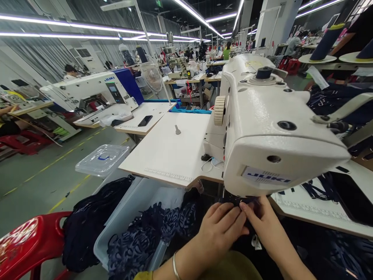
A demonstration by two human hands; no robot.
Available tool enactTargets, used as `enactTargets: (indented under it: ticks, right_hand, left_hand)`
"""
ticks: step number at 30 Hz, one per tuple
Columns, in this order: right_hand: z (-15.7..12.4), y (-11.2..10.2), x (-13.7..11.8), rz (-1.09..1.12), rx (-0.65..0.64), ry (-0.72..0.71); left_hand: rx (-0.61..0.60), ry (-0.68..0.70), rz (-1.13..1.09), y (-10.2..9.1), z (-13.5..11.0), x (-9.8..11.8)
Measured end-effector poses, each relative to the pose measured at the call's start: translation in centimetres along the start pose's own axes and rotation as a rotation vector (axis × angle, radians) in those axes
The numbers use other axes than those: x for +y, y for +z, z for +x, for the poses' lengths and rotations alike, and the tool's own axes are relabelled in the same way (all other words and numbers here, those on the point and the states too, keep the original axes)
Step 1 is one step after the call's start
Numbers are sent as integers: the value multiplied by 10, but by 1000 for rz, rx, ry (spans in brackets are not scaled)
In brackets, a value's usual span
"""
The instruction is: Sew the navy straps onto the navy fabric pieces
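Observation:
A white JUKI sewing machine (271,155) stands right in front of me. Under the front of its head, both hands meet at a dark fabric piece (229,199), mostly covered by the fingers. My left hand (223,223) is closed, its fingers curled over the fabric. From the right, my right hand (259,212) pinches the same fabric, thumb close to the left fingertips. A small white tag (256,243) hangs just below the hands. The needle area is hidden behind the machine head.
A clear plastic bin (101,243) of navy straps (145,233) sits left of my lap, beside a red stool (32,237). A phone (354,196) and navy strips (322,188) lie at right. A small metal piece (177,130) rests on the white table (163,151).

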State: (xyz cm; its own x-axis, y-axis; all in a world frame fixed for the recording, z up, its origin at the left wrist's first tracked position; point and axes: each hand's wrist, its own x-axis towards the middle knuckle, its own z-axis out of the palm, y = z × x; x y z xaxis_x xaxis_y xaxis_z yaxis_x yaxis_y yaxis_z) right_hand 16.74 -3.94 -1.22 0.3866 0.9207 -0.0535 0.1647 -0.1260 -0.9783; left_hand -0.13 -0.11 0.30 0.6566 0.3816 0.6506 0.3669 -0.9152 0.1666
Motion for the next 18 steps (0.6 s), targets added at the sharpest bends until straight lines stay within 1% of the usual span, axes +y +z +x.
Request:
enactTargets:
  ticks: [4, 7, 10, 12, 15, 18]
  right_hand:
    - [4, -1, -4, 183, -107, 116]
    - [5, -1, -6, 203, -112, 115]
    - [11, -6, -6, 89, -79, 34]
    - [19, -9, -6, -37, -60, -19]
    - [34, -12, -9, -241, -65, -102]
    - [47, -13, -13, -350, -46, -255]
  left_hand:
    - [-12, 21, 136, 1, -11, -1]
    - [-39, 32, 187, -2, -10, -2]
    - [-64, 25, 222, -5, -6, -1]
    - [-61, 19, 264, -5, -4, 1]
    - [-51, -13, 327, -1, -1, 4]
    - [-89, -40, 379, 3, 1, 5]
